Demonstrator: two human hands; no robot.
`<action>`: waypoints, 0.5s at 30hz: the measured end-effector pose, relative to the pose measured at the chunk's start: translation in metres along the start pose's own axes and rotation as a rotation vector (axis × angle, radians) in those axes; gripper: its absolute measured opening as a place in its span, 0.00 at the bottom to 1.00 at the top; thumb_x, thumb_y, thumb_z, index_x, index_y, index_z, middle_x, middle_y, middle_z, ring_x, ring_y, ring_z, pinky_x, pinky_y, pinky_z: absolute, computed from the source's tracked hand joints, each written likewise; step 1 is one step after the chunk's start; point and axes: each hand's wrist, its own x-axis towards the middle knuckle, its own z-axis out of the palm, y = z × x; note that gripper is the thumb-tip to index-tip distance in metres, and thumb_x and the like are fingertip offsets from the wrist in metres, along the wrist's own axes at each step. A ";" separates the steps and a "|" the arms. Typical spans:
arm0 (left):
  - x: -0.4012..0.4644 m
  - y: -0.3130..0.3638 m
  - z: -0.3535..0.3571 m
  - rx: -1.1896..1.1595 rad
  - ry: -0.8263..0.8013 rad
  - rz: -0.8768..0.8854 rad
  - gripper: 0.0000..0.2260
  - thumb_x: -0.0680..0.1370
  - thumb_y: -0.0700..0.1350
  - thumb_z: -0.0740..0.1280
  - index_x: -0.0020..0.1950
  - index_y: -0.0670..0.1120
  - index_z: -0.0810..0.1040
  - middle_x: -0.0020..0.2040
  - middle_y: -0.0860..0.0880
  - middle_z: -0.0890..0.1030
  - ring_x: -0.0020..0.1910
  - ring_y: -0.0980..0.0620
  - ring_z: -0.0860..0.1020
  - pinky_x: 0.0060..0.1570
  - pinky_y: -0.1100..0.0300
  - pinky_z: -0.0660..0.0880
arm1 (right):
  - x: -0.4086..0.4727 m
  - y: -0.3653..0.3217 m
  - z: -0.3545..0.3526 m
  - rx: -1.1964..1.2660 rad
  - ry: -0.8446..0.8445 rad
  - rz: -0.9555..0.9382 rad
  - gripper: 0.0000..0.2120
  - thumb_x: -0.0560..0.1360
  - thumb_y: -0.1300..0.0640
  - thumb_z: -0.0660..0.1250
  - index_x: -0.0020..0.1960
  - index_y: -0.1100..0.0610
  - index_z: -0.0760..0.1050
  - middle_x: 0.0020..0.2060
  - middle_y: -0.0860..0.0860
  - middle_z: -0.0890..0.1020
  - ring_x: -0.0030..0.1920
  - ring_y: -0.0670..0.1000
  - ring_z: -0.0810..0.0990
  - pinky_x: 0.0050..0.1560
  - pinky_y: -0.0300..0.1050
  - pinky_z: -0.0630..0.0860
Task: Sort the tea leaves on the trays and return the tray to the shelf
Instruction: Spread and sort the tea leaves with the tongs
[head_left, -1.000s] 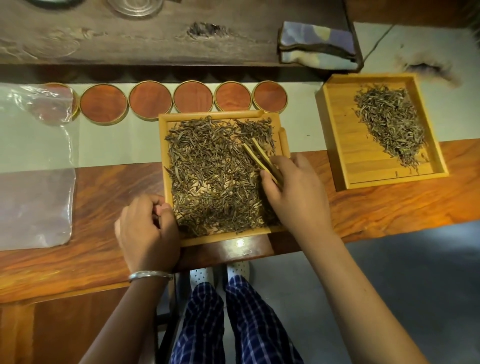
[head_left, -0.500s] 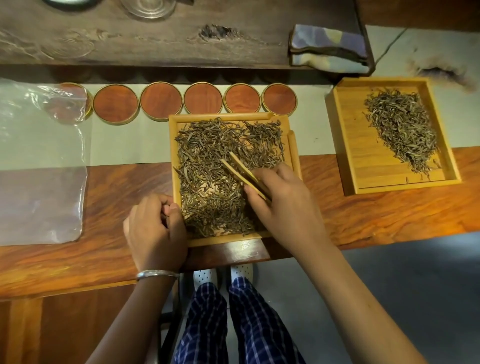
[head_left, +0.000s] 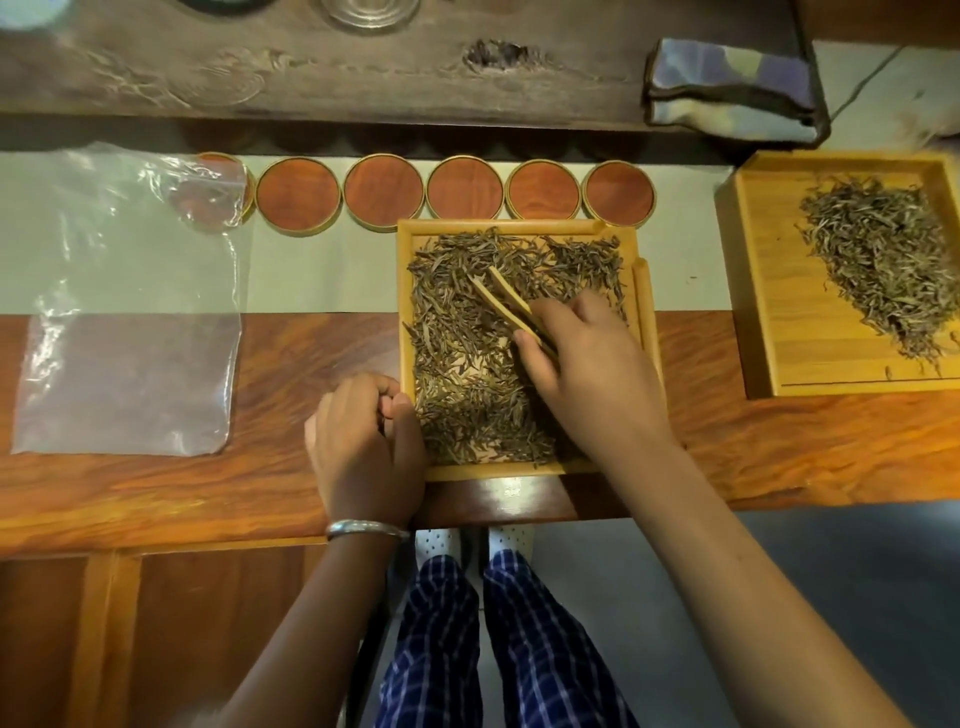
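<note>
A square bamboo tray (head_left: 519, 225) sits in the middle of the wooden table, covered with dark tea leaves (head_left: 457, 364). My right hand (head_left: 587, 374) is over the tray and grips bamboo tweezers (head_left: 506, 301), whose tips point up-left into the leaves. My left hand (head_left: 363, 447) rests at the tray's lower left corner with fingers curled against its rim. A second bamboo tray (head_left: 763, 291) at the right holds a smaller heap of tea leaves (head_left: 883, 260).
Several round wooden coasters (head_left: 384, 192) line up behind the centre tray. A clear plastic bag (head_left: 130, 312) lies at the left. A folded cloth (head_left: 727, 88) rests on the dark slab behind. My legs are below the table's front edge.
My right hand has swept the tweezers leftward across the leaves, from the tray's right side toward its middle. My left hand stays at the tray's corner.
</note>
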 end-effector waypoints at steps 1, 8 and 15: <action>0.000 0.000 0.000 0.004 0.001 0.000 0.07 0.74 0.45 0.57 0.39 0.46 0.71 0.36 0.52 0.70 0.37 0.52 0.65 0.41 0.58 0.57 | -0.002 0.000 0.001 -0.024 -0.008 -0.004 0.15 0.80 0.49 0.58 0.61 0.56 0.74 0.48 0.55 0.74 0.47 0.55 0.74 0.36 0.43 0.69; 0.001 0.002 -0.002 0.022 -0.009 -0.025 0.07 0.73 0.46 0.56 0.39 0.46 0.71 0.36 0.53 0.69 0.37 0.48 0.68 0.42 0.55 0.62 | -0.008 0.000 -0.005 -0.058 0.030 -0.003 0.12 0.78 0.50 0.61 0.55 0.57 0.76 0.44 0.54 0.74 0.42 0.54 0.75 0.32 0.40 0.64; 0.000 0.002 0.000 0.036 -0.008 -0.051 0.04 0.73 0.43 0.60 0.39 0.46 0.71 0.35 0.53 0.70 0.37 0.53 0.64 0.42 0.58 0.58 | 0.009 0.009 -0.002 -0.014 0.091 0.065 0.15 0.79 0.49 0.60 0.60 0.56 0.75 0.49 0.56 0.75 0.46 0.57 0.76 0.36 0.43 0.67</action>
